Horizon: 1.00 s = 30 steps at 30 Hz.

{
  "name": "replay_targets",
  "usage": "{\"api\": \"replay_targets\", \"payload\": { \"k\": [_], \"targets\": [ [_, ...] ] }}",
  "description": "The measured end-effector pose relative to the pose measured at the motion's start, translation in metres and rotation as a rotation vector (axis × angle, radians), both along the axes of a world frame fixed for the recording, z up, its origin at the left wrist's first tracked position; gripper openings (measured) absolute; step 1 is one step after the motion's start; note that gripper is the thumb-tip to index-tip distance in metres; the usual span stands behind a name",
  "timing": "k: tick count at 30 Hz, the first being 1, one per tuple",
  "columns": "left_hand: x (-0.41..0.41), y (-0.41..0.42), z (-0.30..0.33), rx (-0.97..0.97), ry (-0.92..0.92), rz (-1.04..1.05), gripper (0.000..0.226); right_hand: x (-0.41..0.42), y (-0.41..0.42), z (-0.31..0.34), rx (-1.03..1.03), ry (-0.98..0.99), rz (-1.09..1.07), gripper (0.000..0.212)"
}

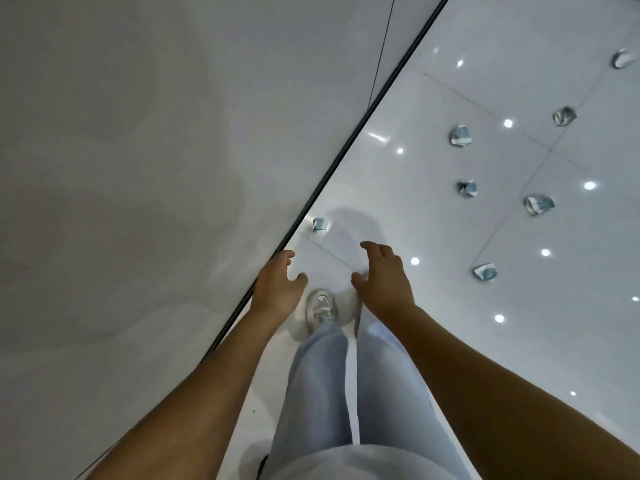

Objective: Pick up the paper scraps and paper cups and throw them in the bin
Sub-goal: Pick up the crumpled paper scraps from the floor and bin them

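While the glossy white tiled floor [485, 306] is looked down on from head height, both hands are held out over it with nothing in either grip. The left hand [277, 287] is seen at about 7 o'clock from frame centre, fingers loosely spread and a bit curled, thumb stuck out to the side, not touching anything. The right hand [384, 278] is just beside it at roughly 5 o'clock, same deal: relaxed open fingers, empty palm facing down.

Crumpled paper cups are scattered on the floor. The nearest cup [320, 224] is found at 12 o'clock from the left hand, right next to the dark strip [346, 147] at the foot of the grey wall [156, 168]. A second cup [485, 271] lies at 3 o'clock from the right hand, well apart. More are spotted further out toward 1 and 2 o'clock: one [467, 188], one [539, 204], one [460, 135], one [564, 116], and a blurry one [621, 58] at the far edge.

A white sneaker [322, 306] and light blue trousers [322, 393] are visible below the hands.
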<state>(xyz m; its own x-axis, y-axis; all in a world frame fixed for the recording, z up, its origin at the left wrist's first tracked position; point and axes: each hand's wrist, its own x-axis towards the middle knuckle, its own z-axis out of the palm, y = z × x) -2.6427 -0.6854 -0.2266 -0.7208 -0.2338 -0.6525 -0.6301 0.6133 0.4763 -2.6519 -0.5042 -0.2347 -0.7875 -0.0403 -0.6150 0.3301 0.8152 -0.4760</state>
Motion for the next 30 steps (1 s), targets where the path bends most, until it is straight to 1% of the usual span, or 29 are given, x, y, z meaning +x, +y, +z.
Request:
{"api": "replay_targets", "payload": {
  "k": [4, 8, 12, 17, 20, 22, 24, 26, 28, 30],
  "targets": [
    [-0.022, 0.005, -0.039, 0.004, -0.026, 0.065, 0.046, -0.032, 0.001, -0.044, -0.002, -0.032, 0.05, 0.059],
    [-0.038, 0.008, -0.095, -0.005, -0.067, 0.1, 0.047, -0.059, -0.003, -0.106, -0.018, -0.038, 0.107, 0.06],
    [-0.051, 0.009, -0.161, -0.018, -0.082, 0.104, 0.046, -0.076, -0.011, -0.183, -0.042, -0.039, 0.136, 0.06],
    [-0.062, 0.0, -0.253, -0.05, -0.097, 0.036, 0.046, -0.085, -0.022, -0.289, -0.045, -0.06, 0.139, 0.062],
    [-0.07, -0.006, -0.303, -0.046, -0.08, -0.012, 0.048, -0.09, -0.029, -0.347, -0.034, -0.035, 0.168, 0.062],
    [-0.072, -0.01, -0.344, -0.047, -0.091, -0.032, 0.048, -0.095, -0.037, -0.396, -0.025, -0.03, 0.189, 0.062],
    [-0.077, -0.017, -0.386, -0.046, -0.085, -0.057, 0.048, -0.102, -0.05, -0.446, -0.025, -0.006, 0.213, 0.065],
    [-0.08, -0.023, -0.422, -0.041, -0.077, -0.052, 0.048, -0.109, -0.064, -0.49, -0.032, 0.008, 0.24, 0.072],
    [-0.08, -0.028, -0.45, -0.024, -0.066, -0.047, 0.047, -0.113, -0.077, -0.524, -0.066, 0.013, 0.259, 0.081],
    [-0.079, -0.032, -0.471, -0.008, -0.067, -0.038, 0.046, -0.114, -0.086, -0.551, -0.094, 0.052, 0.305, 0.084]
  ]
}}
